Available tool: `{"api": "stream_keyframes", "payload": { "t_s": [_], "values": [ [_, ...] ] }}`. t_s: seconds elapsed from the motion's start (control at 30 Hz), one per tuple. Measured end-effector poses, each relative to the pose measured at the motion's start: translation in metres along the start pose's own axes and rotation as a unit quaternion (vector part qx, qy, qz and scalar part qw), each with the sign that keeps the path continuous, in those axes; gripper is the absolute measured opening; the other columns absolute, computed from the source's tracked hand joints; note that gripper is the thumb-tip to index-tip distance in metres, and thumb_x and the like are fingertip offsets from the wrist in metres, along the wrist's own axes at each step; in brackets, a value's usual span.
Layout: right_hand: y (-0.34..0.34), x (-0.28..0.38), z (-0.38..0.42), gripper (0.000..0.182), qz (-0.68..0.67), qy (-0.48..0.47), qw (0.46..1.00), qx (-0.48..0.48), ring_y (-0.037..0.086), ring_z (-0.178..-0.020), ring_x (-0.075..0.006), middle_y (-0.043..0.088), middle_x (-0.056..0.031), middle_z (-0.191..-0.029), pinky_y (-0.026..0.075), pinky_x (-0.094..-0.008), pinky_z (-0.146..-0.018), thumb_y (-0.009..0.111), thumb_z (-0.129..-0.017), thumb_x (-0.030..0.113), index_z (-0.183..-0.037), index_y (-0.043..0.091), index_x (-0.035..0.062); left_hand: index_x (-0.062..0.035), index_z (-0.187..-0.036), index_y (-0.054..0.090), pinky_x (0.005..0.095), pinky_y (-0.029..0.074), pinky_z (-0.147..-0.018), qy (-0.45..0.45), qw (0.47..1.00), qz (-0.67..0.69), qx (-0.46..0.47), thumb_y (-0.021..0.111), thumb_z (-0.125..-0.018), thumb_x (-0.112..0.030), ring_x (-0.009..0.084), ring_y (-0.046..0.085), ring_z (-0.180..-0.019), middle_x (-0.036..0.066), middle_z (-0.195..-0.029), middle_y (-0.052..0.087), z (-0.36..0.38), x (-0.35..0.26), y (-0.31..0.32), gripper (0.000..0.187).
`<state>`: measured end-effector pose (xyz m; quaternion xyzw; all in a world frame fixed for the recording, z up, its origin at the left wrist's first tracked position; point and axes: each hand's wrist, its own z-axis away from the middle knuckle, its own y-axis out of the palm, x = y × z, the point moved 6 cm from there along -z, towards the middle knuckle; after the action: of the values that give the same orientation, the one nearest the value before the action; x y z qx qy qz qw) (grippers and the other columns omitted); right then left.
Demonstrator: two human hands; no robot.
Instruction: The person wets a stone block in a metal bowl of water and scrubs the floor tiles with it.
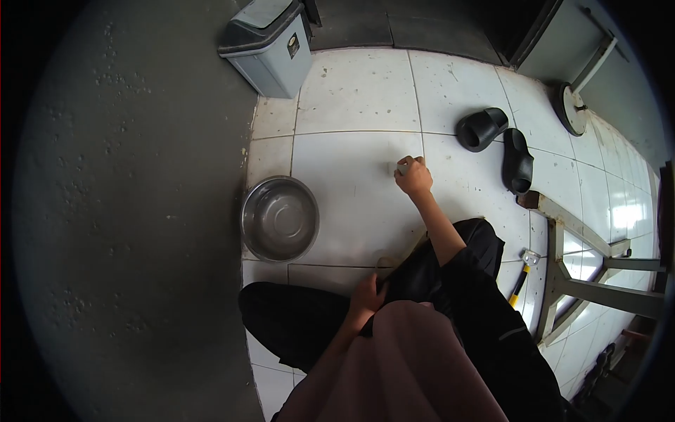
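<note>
My right hand (pixel 413 177) is stretched forward, low over the white floor tile (pixel 351 190). Its fingers are closed round a small greyish piece (pixel 402 169), mostly covered by the hand, whose kind I cannot make out. My left hand (pixel 365 294) stays close to my lap, fingers curled in beside the black trousers (pixel 415 278) and partly hidden. A pale, thin loop (pixel 384 263) shows just beyond those fingers. To the left of both hands, a round steel basin (pixel 281 219) sits on the tiles, with no contents showing.
A grey bin (pixel 271 53) with a dark lid stands at the back left. Black slippers (pixel 518 162) lie at the right. Nearer, a yellow-and-black-handled scraper (pixel 522 278) lies beside a metal frame (pixel 555 274). Dark grey floor (pixel 155 211) borders the tiles on the left.
</note>
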<state>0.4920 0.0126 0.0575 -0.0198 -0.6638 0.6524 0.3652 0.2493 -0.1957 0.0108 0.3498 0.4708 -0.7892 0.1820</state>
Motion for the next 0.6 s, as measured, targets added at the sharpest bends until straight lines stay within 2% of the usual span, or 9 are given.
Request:
{"api": "stream_keyframes", "payload": {
  "t_s": [0.07,0.23,0.33,0.4,0.5,0.6],
  "values": [
    [0.008,-0.013,0.034,0.032,-0.006,-0.033,0.999,-0.021,0.063,-0.090,-0.0342,0.056,-0.0102,-0.111,0.056,-0.0427,-0.075,0.073,-0.074,0.024,-0.103,0.064,0.0151,0.0012,-0.110,0.054,0.0508,0.048,-0.078,0.031,0.998,-0.047,-0.009,0.057,-0.090,-0.037,0.0432,0.062,-0.091,0.025,-0.097,0.064,-0.002,-0.005,-0.003,0.044],
    [0.007,-0.019,0.096,0.031,-0.019,-0.078,0.996,-0.050,0.059,-0.089,-0.0337,0.053,-0.0104,-0.105,0.056,-0.0428,-0.069,0.074,-0.076,0.020,-0.102,0.061,0.0112,-0.0014,-0.112,0.055,0.0489,0.047,-0.080,0.019,0.992,-0.125,-0.008,0.055,-0.091,-0.038,0.0401,0.061,-0.093,0.023,-0.098,0.064,0.004,-0.007,0.003,0.042],
    [0.004,-0.017,0.099,0.030,-0.019,-0.088,0.994,-0.061,0.058,-0.091,-0.0324,0.051,-0.0097,-0.104,0.057,-0.0404,-0.066,0.074,-0.077,0.022,-0.101,0.059,0.0115,-0.0023,-0.110,0.055,0.0501,0.046,-0.080,0.033,0.980,-0.196,0.008,0.052,-0.092,-0.037,0.0383,0.060,-0.095,0.022,-0.095,0.065,0.003,-0.014,0.007,0.039],
    [0.006,-0.018,0.098,0.031,-0.001,-0.078,0.996,-0.040,0.058,-0.091,-0.0319,0.051,-0.0097,-0.104,0.057,-0.0399,-0.064,0.075,-0.077,0.022,-0.102,0.059,0.0117,-0.0028,-0.107,0.058,0.0525,0.045,-0.078,0.027,0.965,-0.257,0.044,0.050,-0.092,-0.035,0.0385,0.062,-0.089,0.021,-0.088,0.066,-0.004,-0.011,0.015,0.036],
    [0.001,-0.020,0.101,0.031,0.005,-0.088,0.996,-0.018,0.058,-0.092,-0.0314,0.050,-0.0095,-0.105,0.058,-0.0398,-0.064,0.075,-0.077,0.023,-0.101,0.059,0.0123,-0.0036,-0.101,0.060,0.0532,0.045,-0.077,-0.001,0.967,-0.247,0.067,0.049,-0.092,-0.033,0.0392,0.064,-0.082,0.020,-0.083,0.067,-0.023,-0.005,0.020,0.033],
    [0.000,-0.017,0.096,0.031,0.004,-0.098,0.995,-0.028,0.060,-0.090,-0.0316,0.051,-0.0093,-0.104,0.057,-0.0401,-0.064,0.075,-0.075,0.024,-0.100,0.059,0.0142,-0.0043,-0.106,0.060,0.0533,0.045,-0.077,0.020,0.963,-0.260,0.064,0.048,-0.093,-0.033,0.0396,0.065,-0.080,0.019,-0.082,0.067,-0.025,0.001,0.024,0.034]
  ]
}}
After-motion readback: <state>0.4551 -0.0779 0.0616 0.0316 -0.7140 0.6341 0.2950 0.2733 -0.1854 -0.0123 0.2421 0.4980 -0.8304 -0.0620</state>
